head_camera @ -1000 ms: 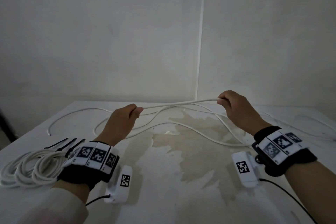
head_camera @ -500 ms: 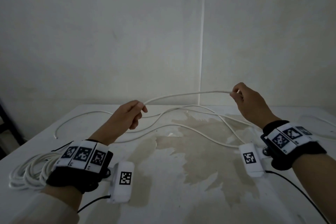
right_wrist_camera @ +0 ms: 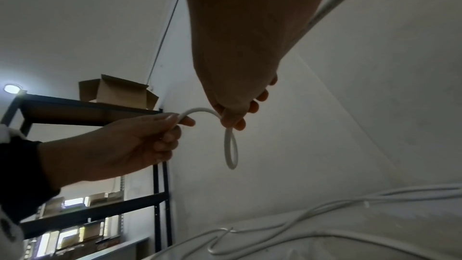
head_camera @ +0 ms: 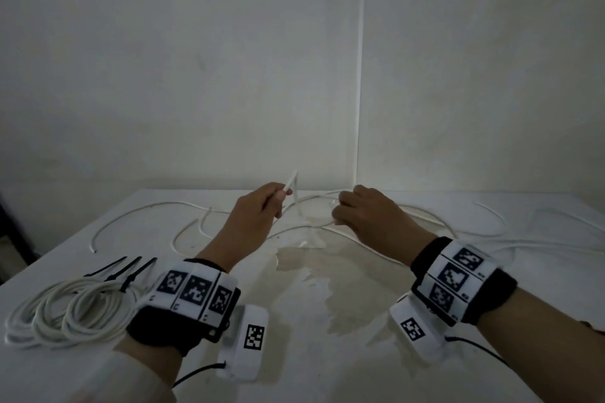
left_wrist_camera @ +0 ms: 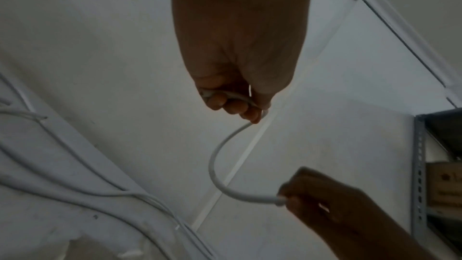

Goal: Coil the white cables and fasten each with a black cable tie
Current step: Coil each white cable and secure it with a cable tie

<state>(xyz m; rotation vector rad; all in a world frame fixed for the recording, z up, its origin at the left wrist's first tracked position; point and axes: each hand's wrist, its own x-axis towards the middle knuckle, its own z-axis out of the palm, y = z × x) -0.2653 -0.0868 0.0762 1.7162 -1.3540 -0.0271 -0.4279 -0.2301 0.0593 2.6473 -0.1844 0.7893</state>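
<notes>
White table (head_camera: pixel 98 370), stained brown at centre, set against a plain wall (head_camera: pixel 196 59). At 8 o'clock lies a finished cable coil (head_camera: pixel 65 311), with three black cable ties (head_camera: pixel 131 271) just beyond it, one of them apparently touching the coil. Loose white cables (head_camera: pixel 425 232) sprawl from 10 o'clock across to 3 o'clock. Above the far centre, at 12 o'clock, both hands hold one white cable (left_wrist_camera: pixel 217 165) clear of the table: the left hand (head_camera: pixel 252 222) is curled round a stretch near its free end, which juts upward past the fingertips; the right hand (head_camera: pixel 366 216) pinches the same cable a short way along, so that a small loop (right_wrist_camera: pixel 230 147) hangs between and below the fingers. Judged stage: the first turn of a new coil is being formed; tying has not begun for this cable. Risks: the loop is small and tight, so the springy cable may snap open if either pinch slackens; the trailing length crosses other cables on the table and may snag or drag them as it is drawn in, tangling the turns. The ties lie at 8 o'clock, well apart from the hands, so one hand must let go to fetch one, and the coil could unwind then. A dark shelf rack (right_wrist_camera: pixel 87 106) bearing a cardboard box (right_wrist_camera: pixel 117 90) stands to the side, clear of the work.
</notes>
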